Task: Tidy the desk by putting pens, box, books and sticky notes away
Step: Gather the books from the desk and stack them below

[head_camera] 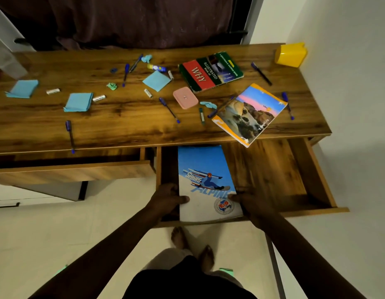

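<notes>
A blue and white skiing notebook [205,180] lies in the open right drawer [273,169]. My left hand [169,198] grips its near left edge and my right hand [249,203] grips its near right edge. On the desk [122,113] lie a green and red book [211,72], a landscape-cover notebook [250,114] overhanging the front edge, a pink box [185,97], three blue sticky-note pads [79,102] [23,89] [157,80] and several blue pens [169,109].
A yellow cup [291,55] lies on its side at the desk's far right corner. The left drawer [75,167] is partly open. Small batteries [53,91], a glue stick [156,67] and crumpled paper bits [112,86] are scattered on the desk. A white wall stands right.
</notes>
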`<state>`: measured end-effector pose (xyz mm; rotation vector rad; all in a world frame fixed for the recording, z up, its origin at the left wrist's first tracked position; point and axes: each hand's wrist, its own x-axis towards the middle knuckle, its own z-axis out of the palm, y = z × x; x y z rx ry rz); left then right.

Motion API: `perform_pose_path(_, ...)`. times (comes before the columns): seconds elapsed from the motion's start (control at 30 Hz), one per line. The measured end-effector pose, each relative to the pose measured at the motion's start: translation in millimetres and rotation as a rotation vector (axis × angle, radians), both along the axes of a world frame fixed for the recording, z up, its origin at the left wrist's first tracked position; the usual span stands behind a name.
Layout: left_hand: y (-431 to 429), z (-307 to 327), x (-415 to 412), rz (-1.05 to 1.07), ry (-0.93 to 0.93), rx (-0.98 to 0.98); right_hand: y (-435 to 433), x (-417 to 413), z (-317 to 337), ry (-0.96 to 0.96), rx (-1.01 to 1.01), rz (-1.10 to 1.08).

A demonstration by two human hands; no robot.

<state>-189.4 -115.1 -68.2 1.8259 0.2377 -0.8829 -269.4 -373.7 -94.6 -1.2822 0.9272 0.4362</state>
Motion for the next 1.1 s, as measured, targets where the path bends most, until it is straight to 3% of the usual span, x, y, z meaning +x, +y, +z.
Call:
perform_pose_path(0.2,-22.0,-35.5,42.9,-0.070,-0.052,0.124,-6.1,54.4,-20.0,0.026,-0.043,0.031)
perform_pose_path(0.33,-27.6,-56.1,54.6,-0.121,-0.114,0.216,-2.4,69.8,-21.9,0.011,-0.207,0.099)
perform_pose_path(0.73,-40.1,-67.9,53.6,-0.044,-0.041,0.220,0.1,85.0,-60.2,0.102,-0.532,0.236)
perform_pose_path(1.1,-37.1,-65.1,58.9,-0.062,0.008,0.160,-4.0,78.8,-71.6,0.066,-0.590,0.366)
